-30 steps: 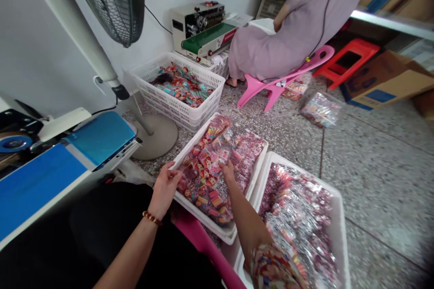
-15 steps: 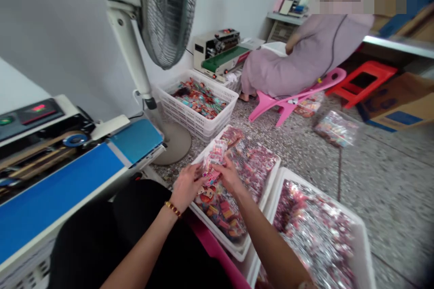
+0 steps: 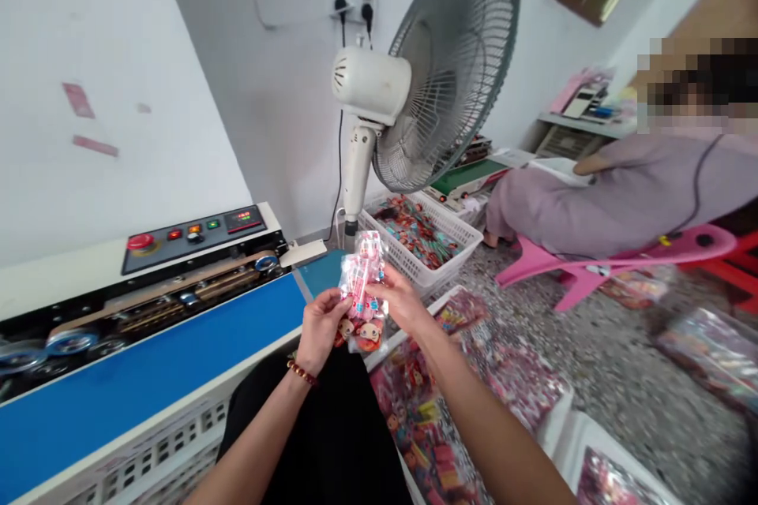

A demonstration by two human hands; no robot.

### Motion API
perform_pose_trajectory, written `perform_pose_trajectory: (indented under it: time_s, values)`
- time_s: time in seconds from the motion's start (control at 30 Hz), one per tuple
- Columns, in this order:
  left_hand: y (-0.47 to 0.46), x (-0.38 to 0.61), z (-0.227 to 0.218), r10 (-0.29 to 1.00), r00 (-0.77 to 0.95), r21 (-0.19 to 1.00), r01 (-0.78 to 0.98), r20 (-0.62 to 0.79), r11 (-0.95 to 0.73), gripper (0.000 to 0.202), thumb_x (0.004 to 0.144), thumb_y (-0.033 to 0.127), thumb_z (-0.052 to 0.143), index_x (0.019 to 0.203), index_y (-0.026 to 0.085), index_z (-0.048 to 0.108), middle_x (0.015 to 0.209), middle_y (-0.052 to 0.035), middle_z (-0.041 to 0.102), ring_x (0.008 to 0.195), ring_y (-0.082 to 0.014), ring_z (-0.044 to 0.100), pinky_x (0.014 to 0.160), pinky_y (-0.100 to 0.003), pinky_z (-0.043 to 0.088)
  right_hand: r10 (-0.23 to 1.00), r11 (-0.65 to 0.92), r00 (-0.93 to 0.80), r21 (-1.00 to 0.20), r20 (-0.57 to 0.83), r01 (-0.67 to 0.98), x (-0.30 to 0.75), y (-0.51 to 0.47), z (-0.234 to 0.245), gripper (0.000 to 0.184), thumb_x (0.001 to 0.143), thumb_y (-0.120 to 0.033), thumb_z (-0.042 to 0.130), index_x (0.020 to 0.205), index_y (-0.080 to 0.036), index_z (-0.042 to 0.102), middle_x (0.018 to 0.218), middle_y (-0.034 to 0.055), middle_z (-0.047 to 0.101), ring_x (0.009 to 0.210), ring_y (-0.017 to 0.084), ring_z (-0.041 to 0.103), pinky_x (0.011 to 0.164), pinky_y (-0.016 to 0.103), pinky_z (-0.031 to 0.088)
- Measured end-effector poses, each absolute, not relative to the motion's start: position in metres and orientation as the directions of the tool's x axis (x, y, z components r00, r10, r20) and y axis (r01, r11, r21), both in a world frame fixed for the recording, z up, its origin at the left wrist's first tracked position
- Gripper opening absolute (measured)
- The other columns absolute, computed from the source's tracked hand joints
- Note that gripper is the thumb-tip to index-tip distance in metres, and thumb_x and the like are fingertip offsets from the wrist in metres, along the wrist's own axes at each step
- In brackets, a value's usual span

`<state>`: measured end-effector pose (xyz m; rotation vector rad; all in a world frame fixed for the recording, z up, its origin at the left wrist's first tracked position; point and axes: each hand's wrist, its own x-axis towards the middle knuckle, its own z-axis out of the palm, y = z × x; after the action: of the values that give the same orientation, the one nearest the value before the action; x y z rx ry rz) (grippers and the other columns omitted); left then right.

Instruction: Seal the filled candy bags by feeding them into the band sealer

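Note:
Both my hands hold a small clear packet of pink and red cartoon-printed sweets, raised in front of me. My left hand, with a bead bracelet at the wrist, is closed on the packet's left side. My right hand pinches its right side. Below my hands, a white tray on the floor is filled with more such packets. To my left runs a sealing machine with a blue conveyor belt and a control panel.
A standing fan rises just behind the packet. A white basket of packets sits beyond it. Another person in a pale purple garment sits on a pink chair at the right. Loose packet bags lie on the speckled floor.
My hands lifted a packet out of the tray and raised it. My head tilted up and left, bringing the fan head and the machine's control panel into view.

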<state>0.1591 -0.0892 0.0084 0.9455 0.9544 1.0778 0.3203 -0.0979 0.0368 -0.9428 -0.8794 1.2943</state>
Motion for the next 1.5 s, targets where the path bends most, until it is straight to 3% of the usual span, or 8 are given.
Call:
perform_pose_trajectory:
  time_s: [0.2, 0.43, 0.63, 0.73, 0.9, 1.1, 1.2, 1.5]
  values:
    - [-0.08, 0.145, 0.005, 0.995, 0.06, 0.977, -0.192, -0.077, 0.088, 0.045, 0.073, 0.058, 0.078, 0.091, 0.02, 0.059, 0.064, 0.0025, 0.064, 0.049, -0.0131, 0.054, 0.047, -0.023, 0.041, 0.984, 0.054, 0.175, -0.906, -0.023, -0.42, 0.291, -0.077, 0.032, 0.043, 0.063, -0.029, 0.086, 0.101, -0.023, 0.069, 0.087, -0.0017, 0.076, 0.073, 0.018, 0.069, 0.074, 0.031, 0.056]
    - [-0.071, 0.129, -0.001, 0.992, -0.073, 0.994, -0.023, 0.104, -0.106, 0.028, 0.086, 0.047, 0.068, 0.084, 0.021, 0.059, 0.084, -0.003, 0.067, 0.075, -0.0173, 0.063, 0.069, -0.027, 0.05, 0.969, 0.041, 0.242, -0.931, -0.051, -0.363, 0.276, -0.063, 0.031, 0.038, 0.062, -0.027, 0.081, 0.097, -0.023, 0.067, 0.078, -0.0036, 0.074, 0.065, 0.018, 0.067, 0.065, 0.029, 0.054]
    - [-0.06, 0.122, 0.01, 0.993, 0.11, 0.963, -0.263, -0.038, 0.066, 0.047, 0.073, 0.05, 0.08, 0.104, 0.02, 0.061, 0.083, -0.0006, 0.066, 0.072, -0.0165, 0.064, 0.067, -0.027, 0.052, 0.965, 0.059, 0.261, -0.965, -0.011, -0.257, 0.269, -0.056, 0.031, 0.033, 0.065, -0.027, 0.078, 0.096, -0.026, 0.067, 0.077, -0.0055, 0.072, 0.065, 0.017, 0.065, 0.064, 0.028, 0.053]
    - [-0.055, 0.12, 0.012, 0.996, 0.079, 0.972, -0.227, -0.047, 0.064, 0.045, 0.067, 0.047, 0.085, 0.093, 0.019, 0.062, 0.082, -0.0002, 0.066, 0.068, -0.0139, 0.061, 0.062, -0.023, 0.05, 0.965, 0.066, 0.264, -0.97, 0.002, -0.232, 0.266, -0.056, 0.032, 0.031, 0.067, -0.026, 0.077, 0.096, -0.027, 0.067, 0.079, -0.0058, 0.072, 0.066, 0.017, 0.064, 0.065, 0.028, 0.053]
    - [-0.048, 0.109, 0.016, 0.989, 0.086, 0.961, -0.242, -0.119, 0.137, 0.046, 0.068, 0.053, 0.083, 0.075, 0.019, 0.053, 0.062, 0.0025, 0.059, 0.054, -0.0112, 0.054, 0.052, -0.021, 0.043, 0.978, 0.046, 0.206, -0.934, -0.03, -0.354, 0.265, -0.057, 0.035, 0.038, 0.067, -0.03, 0.082, 0.1, -0.026, 0.064, 0.086, -0.0033, 0.075, 0.07, 0.02, 0.068, 0.071, 0.032, 0.056]
    - [-0.048, 0.099, 0.029, 0.979, 0.171, 0.916, -0.365, -0.112, 0.168, 0.049, 0.06, 0.044, 0.091, 0.083, 0.019, 0.056, 0.072, 0.0026, 0.064, 0.06, -0.0106, 0.057, 0.057, -0.021, 0.047, 0.967, 0.052, 0.254, -0.959, -0.021, -0.277, 0.26, -0.051, 0.02, 0.036, 0.071, -0.035, 0.081, 0.102, -0.028, 0.064, 0.086, -0.0042, 0.073, 0.073, 0.019, 0.067, 0.073, 0.032, 0.055]
    - [-0.048, 0.099, 0.031, 0.966, 0.215, 0.915, -0.343, -0.146, 0.215, 0.048, 0.06, 0.044, 0.09, 0.089, 0.018, 0.062, 0.079, -0.0005, 0.068, 0.063, -0.013, 0.06, 0.06, -0.023, 0.049, 0.963, 0.054, 0.269, -0.966, -0.017, -0.254, 0.255, -0.047, 0.014, 0.033, 0.072, -0.036, 0.08, 0.099, -0.03, 0.063, 0.086, -0.0048, 0.072, 0.073, 0.02, 0.067, 0.071, 0.032, 0.055]
    - [-0.045, 0.098, 0.018, 0.967, 0.196, 0.957, -0.206, -0.165, 0.206, 0.04, 0.064, 0.05, 0.084, 0.073, 0.016, 0.066, 0.067, -0.0011, 0.064, 0.059, -0.0132, 0.055, 0.057, -0.023, 0.044, 0.979, -0.005, 0.19, -0.949, -0.069, -0.317, 0.243, -0.053, 0.02, 0.038, 0.07, -0.035, 0.081, 0.103, -0.028, 0.062, 0.091, -0.0026, 0.075, 0.078, 0.021, 0.069, 0.075, 0.032, 0.056]
